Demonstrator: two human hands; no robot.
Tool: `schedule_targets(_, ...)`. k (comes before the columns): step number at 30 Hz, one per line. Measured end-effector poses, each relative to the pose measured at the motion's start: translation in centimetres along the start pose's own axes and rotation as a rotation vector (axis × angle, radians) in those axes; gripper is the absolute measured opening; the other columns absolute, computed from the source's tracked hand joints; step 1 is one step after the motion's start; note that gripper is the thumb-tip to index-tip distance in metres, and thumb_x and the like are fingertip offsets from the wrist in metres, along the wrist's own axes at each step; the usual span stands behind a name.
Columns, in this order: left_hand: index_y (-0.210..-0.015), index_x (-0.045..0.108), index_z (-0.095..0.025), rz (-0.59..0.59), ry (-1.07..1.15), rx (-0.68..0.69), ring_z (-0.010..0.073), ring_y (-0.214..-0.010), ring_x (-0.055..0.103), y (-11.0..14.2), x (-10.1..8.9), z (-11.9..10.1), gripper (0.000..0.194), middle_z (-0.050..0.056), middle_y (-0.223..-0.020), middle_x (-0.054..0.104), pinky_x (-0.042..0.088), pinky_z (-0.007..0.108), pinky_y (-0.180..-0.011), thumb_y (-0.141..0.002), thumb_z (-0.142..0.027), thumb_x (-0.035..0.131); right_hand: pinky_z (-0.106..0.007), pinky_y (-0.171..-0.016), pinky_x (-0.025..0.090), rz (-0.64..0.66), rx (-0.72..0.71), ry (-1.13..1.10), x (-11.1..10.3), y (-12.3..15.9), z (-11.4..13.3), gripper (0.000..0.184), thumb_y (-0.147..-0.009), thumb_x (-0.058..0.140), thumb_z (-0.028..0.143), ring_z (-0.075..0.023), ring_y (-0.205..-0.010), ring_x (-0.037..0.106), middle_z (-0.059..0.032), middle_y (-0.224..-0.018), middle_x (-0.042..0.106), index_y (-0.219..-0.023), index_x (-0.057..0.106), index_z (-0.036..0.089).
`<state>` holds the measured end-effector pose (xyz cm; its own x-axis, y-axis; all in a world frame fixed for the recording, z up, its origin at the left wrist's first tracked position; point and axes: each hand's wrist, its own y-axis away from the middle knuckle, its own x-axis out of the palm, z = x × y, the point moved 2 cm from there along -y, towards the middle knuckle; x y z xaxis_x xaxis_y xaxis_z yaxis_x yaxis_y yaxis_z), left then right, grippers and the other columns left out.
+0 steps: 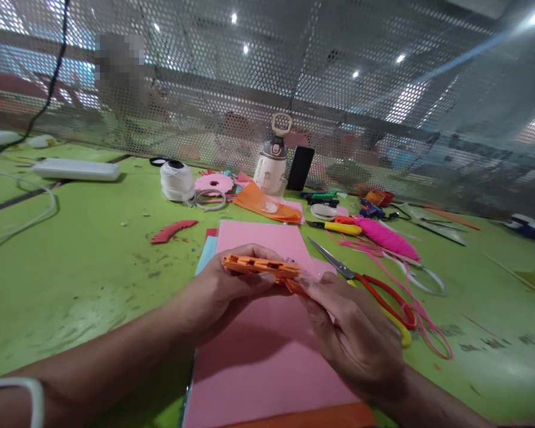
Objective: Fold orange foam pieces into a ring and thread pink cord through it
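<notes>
An orange folded-paper strip (261,266), made of several interlocked pieces, is held up above a stack of pink paper (267,356). My left hand (225,288) is closed around its left part, the thumb along the near side. At its right end, the fingers of my right hand (352,327) pinch it where a small orange flap (295,287) sticks out below. The fingertips partly hide this end. Scissors with red handles (386,288) lie just beyond my right hand. A red folded-paper strip (173,231) lies on the green table to the left.
Behind the stack stand a white bottle (270,166) and a black phone (300,168). A white thread spool (177,181), orange paper (249,199), a yellow cutter (342,227) and pink yarn (387,239) lie around. A white power strip (78,169) sits far left, before a perforated screen (196,107).
</notes>
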<state>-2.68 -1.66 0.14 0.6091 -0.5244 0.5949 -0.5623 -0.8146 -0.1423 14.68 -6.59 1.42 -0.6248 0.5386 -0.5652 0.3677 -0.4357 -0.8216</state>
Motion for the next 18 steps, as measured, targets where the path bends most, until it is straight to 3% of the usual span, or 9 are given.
schedule_targets(13, -0.091, 0.072, -0.015, -0.023, -0.008, -0.013, 0.0210, -0.092, 0.066, 0.06, 0.17, -0.15, 0.016, 0.007, -0.094, 0.073, 0.051, 0.033, -0.089, -0.078, -0.008, 0.065, -0.033, -0.085, 0.059, -0.001, 0.082, -0.049, -0.08, -0.24, -0.11, 0.034, -0.085, 0.060, 0.007, -0.0191, -0.088, 0.072, -0.0030, -0.091, 0.075, -0.114, 0.058, 0.025)
schedule_targets(18, -0.091, 0.072, -0.015, -0.040, -0.023, -0.019, 0.0200, -0.091, 0.067, 0.11, 0.10, -0.04, 0.016, 0.007, -0.094, 0.073, 0.051, 0.032, -0.089, -0.078, -0.007, 0.065, -0.033, -0.086, 0.058, -0.021, 0.051, -0.044, 0.15, -0.09, -0.06, 0.033, -0.084, 0.062, 0.007, -0.0190, -0.090, 0.071, -0.0049, -0.094, 0.074, -0.113, 0.060, 0.023)
